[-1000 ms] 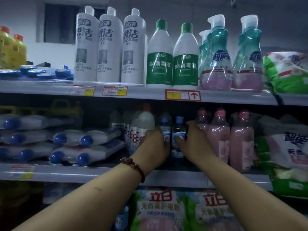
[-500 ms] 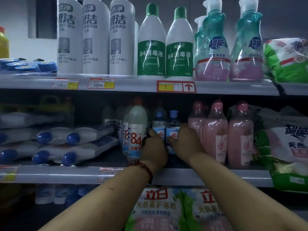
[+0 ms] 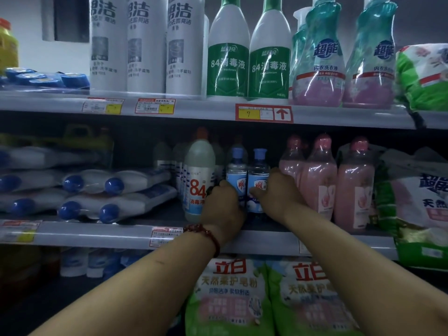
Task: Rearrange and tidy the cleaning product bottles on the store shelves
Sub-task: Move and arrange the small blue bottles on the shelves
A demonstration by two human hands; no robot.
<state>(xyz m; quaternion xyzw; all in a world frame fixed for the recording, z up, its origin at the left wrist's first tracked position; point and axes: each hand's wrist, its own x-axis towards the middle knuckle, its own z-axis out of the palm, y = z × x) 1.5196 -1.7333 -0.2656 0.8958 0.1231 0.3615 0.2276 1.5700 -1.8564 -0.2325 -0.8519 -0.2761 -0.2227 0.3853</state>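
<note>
Left blue-capped bottle [image 3: 236, 166] and right blue-capped bottle [image 3: 259, 169] sit further forward now, upright, touching. Left hand [image 3: 224, 206] grips one, right hand [image 3: 278, 192] the other.

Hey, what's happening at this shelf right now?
A person is tidying the middle shelf. Their left hand grips the left blue-capped bottle and their right hand grips the right blue-capped bottle. The two bottles stand upright, side by side, between a white 84 bottle and a row of pink bottles. The hands hide their bases.
</note>
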